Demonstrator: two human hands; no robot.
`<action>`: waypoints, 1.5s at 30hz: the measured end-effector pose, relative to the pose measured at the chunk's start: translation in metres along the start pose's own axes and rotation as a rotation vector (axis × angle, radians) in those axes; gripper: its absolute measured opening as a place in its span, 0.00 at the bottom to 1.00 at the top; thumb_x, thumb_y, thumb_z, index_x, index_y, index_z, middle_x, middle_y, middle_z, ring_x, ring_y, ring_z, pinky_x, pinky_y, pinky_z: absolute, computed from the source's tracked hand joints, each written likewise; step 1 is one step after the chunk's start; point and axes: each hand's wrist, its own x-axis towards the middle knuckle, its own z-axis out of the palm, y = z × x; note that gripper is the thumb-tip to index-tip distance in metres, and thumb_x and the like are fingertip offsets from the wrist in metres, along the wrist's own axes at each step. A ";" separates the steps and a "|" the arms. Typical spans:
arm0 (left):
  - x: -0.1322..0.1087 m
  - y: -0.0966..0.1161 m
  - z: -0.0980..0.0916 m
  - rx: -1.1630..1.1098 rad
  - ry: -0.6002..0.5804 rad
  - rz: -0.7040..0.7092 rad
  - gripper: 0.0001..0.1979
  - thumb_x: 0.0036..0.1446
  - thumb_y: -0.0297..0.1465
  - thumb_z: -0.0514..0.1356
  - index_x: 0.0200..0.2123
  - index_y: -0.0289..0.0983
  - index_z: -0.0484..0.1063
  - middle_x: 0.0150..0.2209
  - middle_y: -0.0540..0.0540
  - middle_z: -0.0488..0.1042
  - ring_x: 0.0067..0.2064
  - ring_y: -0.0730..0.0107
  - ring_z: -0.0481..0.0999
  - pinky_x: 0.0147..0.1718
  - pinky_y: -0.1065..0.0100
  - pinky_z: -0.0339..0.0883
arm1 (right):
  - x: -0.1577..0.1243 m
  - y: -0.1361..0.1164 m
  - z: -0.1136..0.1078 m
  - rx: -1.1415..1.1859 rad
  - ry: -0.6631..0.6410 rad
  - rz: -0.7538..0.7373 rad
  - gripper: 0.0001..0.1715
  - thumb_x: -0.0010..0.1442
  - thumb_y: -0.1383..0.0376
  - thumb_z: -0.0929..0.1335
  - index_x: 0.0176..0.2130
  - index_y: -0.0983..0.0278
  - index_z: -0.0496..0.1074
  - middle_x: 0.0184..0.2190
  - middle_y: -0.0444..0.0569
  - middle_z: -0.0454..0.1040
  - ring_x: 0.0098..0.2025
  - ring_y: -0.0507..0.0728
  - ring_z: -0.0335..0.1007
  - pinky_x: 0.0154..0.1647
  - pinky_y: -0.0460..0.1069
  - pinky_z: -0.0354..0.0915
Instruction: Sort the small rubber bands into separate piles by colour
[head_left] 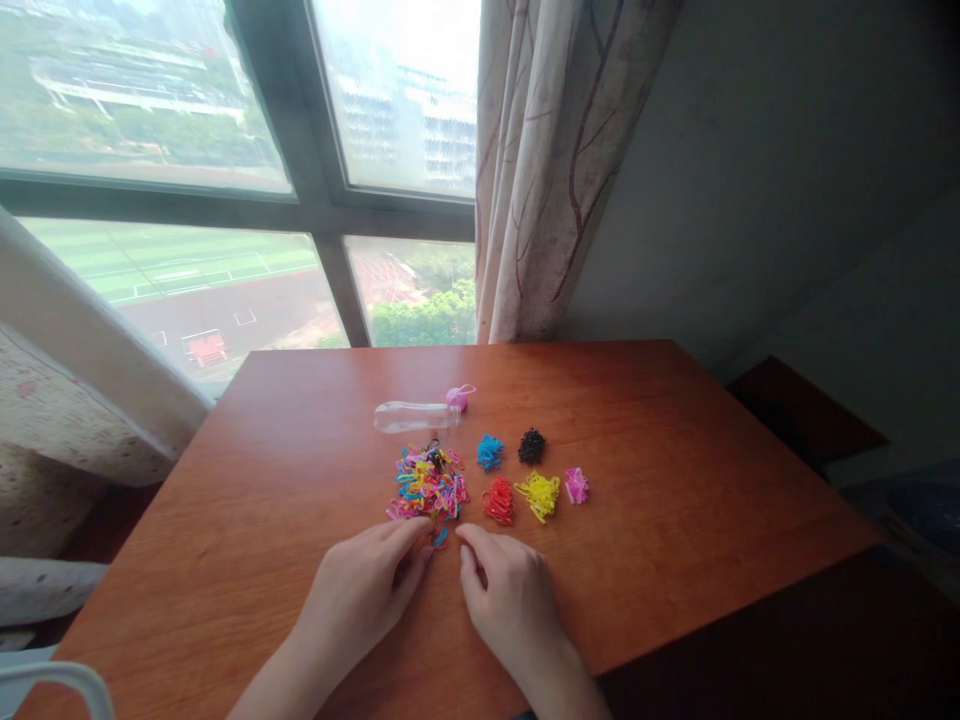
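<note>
A mixed heap of small coloured rubber bands point(427, 484) lies in the middle of a wooden table point(675, 480). To its right sit small sorted piles: blue point(490, 452), black point(531, 446), red point(499, 501), yellow point(539, 494) and pink point(576, 486). My left hand point(367, 590) rests palm down just below the heap, fingertips beside a single blue band point(439, 538). My right hand point(504, 595) lies next to it, fingers loosely curled, index finger pointing toward that same band. Neither hand plainly holds anything.
A clear plastic bottle point(416, 416) with a pink cap point(457, 398) lies on its side behind the heap. A window and a patterned curtain point(540, 170) stand behind the table. A cushion point(52, 430) is at the left, a dark low shelf point(810, 415) at the right.
</note>
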 end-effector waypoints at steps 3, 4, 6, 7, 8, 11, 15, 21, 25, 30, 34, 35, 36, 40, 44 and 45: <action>0.000 0.000 0.000 -0.006 -0.035 0.014 0.11 0.66 0.33 0.51 0.42 0.44 0.73 0.40 0.49 0.81 0.39 0.65 0.81 0.36 0.69 0.70 | 0.005 -0.002 0.000 -0.013 -0.035 -0.007 0.16 0.63 0.72 0.64 0.47 0.57 0.73 0.34 0.43 0.79 0.33 0.54 0.74 0.33 0.47 0.57; 0.000 0.000 0.000 -0.010 -0.046 0.017 0.11 0.66 0.32 0.51 0.41 0.44 0.73 0.39 0.49 0.81 0.38 0.65 0.81 0.36 0.69 0.70 | 0.006 -0.003 0.000 -0.018 -0.047 -0.010 0.16 0.63 0.72 0.64 0.47 0.56 0.73 0.34 0.43 0.79 0.33 0.54 0.74 0.33 0.47 0.57; 0.001 0.000 -0.001 -0.019 -0.059 0.025 0.11 0.66 0.32 0.51 0.40 0.43 0.73 0.38 0.49 0.81 0.38 0.65 0.80 0.36 0.69 0.70 | 0.007 -0.004 0.000 -0.037 -0.065 -0.011 0.17 0.63 0.71 0.65 0.48 0.56 0.73 0.34 0.42 0.79 0.33 0.54 0.74 0.32 0.47 0.56; 0.001 0.000 -0.001 -0.022 -0.060 0.028 0.11 0.66 0.32 0.51 0.40 0.43 0.74 0.38 0.49 0.81 0.38 0.65 0.80 0.36 0.69 0.70 | 0.008 -0.004 0.000 -0.047 -0.072 -0.013 0.17 0.63 0.71 0.65 0.49 0.56 0.73 0.34 0.42 0.79 0.34 0.54 0.74 0.32 0.47 0.55; 0.001 0.000 -0.001 -0.024 -0.062 0.032 0.11 0.66 0.32 0.50 0.41 0.43 0.74 0.39 0.49 0.81 0.38 0.65 0.81 0.36 0.69 0.70 | 0.008 -0.004 0.000 -0.057 -0.080 -0.015 0.17 0.63 0.71 0.65 0.49 0.55 0.73 0.34 0.42 0.79 0.34 0.55 0.74 0.32 0.48 0.55; 0.002 0.000 -0.001 -0.023 -0.063 0.043 0.12 0.66 0.32 0.51 0.41 0.43 0.74 0.39 0.48 0.81 0.39 0.65 0.81 0.37 0.68 0.71 | 0.009 -0.004 0.000 -0.081 -0.101 -0.033 0.17 0.64 0.71 0.65 0.49 0.54 0.72 0.33 0.41 0.78 0.33 0.55 0.74 0.32 0.48 0.54; 0.001 -0.002 -0.001 -0.025 -0.050 0.047 0.11 0.65 0.31 0.52 0.40 0.43 0.74 0.38 0.49 0.81 0.38 0.65 0.81 0.37 0.68 0.71 | 0.012 -0.005 0.000 -0.083 -0.116 -0.018 0.13 0.64 0.71 0.66 0.45 0.55 0.72 0.34 0.41 0.78 0.33 0.54 0.73 0.31 0.48 0.52; 0.000 -0.002 -0.001 -0.011 -0.046 0.058 0.11 0.65 0.31 0.51 0.38 0.42 0.74 0.37 0.49 0.80 0.37 0.65 0.81 0.35 0.69 0.70 | 0.014 -0.007 -0.001 -0.070 -0.127 0.019 0.06 0.64 0.69 0.67 0.36 0.58 0.70 0.29 0.39 0.76 0.30 0.53 0.72 0.29 0.48 0.48; 0.000 -0.003 -0.001 -0.035 -0.042 0.057 0.11 0.66 0.33 0.51 0.39 0.43 0.74 0.37 0.49 0.81 0.37 0.66 0.81 0.36 0.69 0.71 | 0.013 -0.006 0.000 -0.052 -0.100 0.003 0.06 0.63 0.70 0.68 0.33 0.59 0.69 0.28 0.39 0.75 0.29 0.52 0.71 0.29 0.48 0.48; -0.001 -0.001 -0.004 -0.085 0.032 0.052 0.11 0.65 0.32 0.52 0.38 0.41 0.74 0.35 0.48 0.80 0.33 0.70 0.80 0.34 0.73 0.70 | 0.002 0.001 0.001 -0.005 -0.019 -0.013 0.07 0.63 0.70 0.65 0.34 0.60 0.70 0.26 0.40 0.73 0.28 0.51 0.70 0.29 0.46 0.49; 0.005 0.008 -0.012 -0.091 0.068 0.074 0.11 0.65 0.32 0.51 0.37 0.41 0.73 0.30 0.50 0.78 0.27 0.73 0.76 0.27 0.75 0.65 | -0.011 0.007 -0.003 0.041 0.026 0.015 0.08 0.65 0.69 0.63 0.35 0.60 0.70 0.24 0.40 0.71 0.26 0.52 0.68 0.29 0.47 0.50; 0.008 0.011 -0.014 -0.083 0.073 0.087 0.11 0.65 0.32 0.51 0.36 0.41 0.73 0.29 0.50 0.78 0.26 0.73 0.75 0.26 0.75 0.64 | -0.014 0.009 -0.005 0.048 0.033 0.014 0.09 0.65 0.68 0.63 0.35 0.60 0.70 0.23 0.40 0.71 0.25 0.52 0.68 0.29 0.47 0.50; 0.013 0.014 -0.016 -0.076 0.076 0.103 0.11 0.66 0.32 0.51 0.36 0.41 0.73 0.29 0.50 0.78 0.26 0.74 0.75 0.26 0.75 0.63 | -0.017 0.010 -0.006 0.051 0.041 0.010 0.09 0.65 0.68 0.62 0.34 0.60 0.70 0.23 0.40 0.71 0.25 0.52 0.68 0.29 0.47 0.50; 0.038 0.031 -0.022 -0.024 0.026 0.175 0.11 0.64 0.29 0.51 0.36 0.40 0.73 0.30 0.50 0.79 0.29 0.72 0.77 0.28 0.74 0.63 | -0.023 0.011 -0.008 0.046 0.065 -0.005 0.10 0.65 0.68 0.62 0.33 0.60 0.69 0.24 0.41 0.72 0.26 0.52 0.69 0.29 0.47 0.50; 0.068 0.048 -0.022 0.084 -0.061 0.161 0.10 0.64 0.29 0.52 0.35 0.40 0.73 0.32 0.49 0.80 0.31 0.69 0.78 0.27 0.72 0.63 | -0.022 0.010 -0.007 0.050 0.077 -0.009 0.10 0.65 0.69 0.61 0.33 0.60 0.69 0.24 0.41 0.73 0.26 0.52 0.70 0.29 0.47 0.51; 0.074 0.051 -0.021 0.102 -0.068 0.151 0.10 0.64 0.29 0.52 0.35 0.39 0.73 0.32 0.48 0.80 0.32 0.67 0.79 0.27 0.72 0.63 | -0.022 0.010 -0.007 0.051 0.083 -0.011 0.10 0.65 0.69 0.61 0.34 0.60 0.69 0.24 0.42 0.73 0.26 0.52 0.70 0.28 0.47 0.51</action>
